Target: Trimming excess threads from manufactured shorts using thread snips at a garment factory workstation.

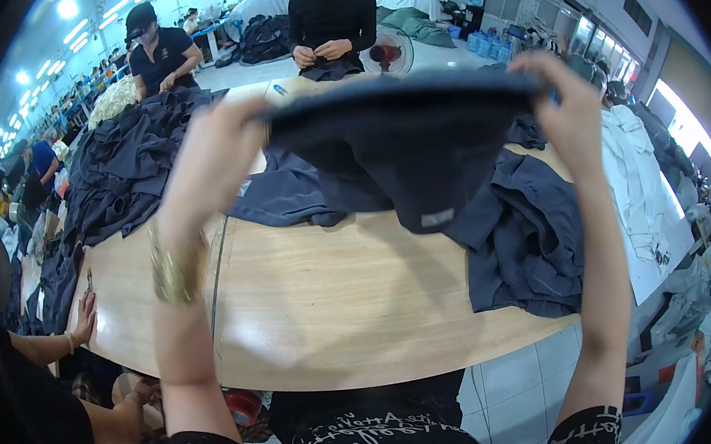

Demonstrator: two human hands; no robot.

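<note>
A dark navy garment (pixel 416 152) is stretched taut in the air over the table, its upper edge running straight between my hands. My left hand (pixel 230 144) is closed on its left end, and my right hand (pixel 559 96) grips the right end; both are a little smeared by motion. The cloth sags in the middle, with a small pale label (pixel 438 217) near its lowest part. Below and to the right, a crumpled dark garment (pixel 530 239) lies on the wooden table (pixel 328 306). Another dark piece (pixel 284 198) lies flat behind the held one. I cannot tell the garments' exact kind.
A big heap of dark garments (pixel 132 155) covers the table's far left. Two people in black stand across the table, and another person's hand (pixel 86 317) rests on its left edge. White cloth (pixel 633 178) lies at the right. Behind stands a fan (pixel 385 55).
</note>
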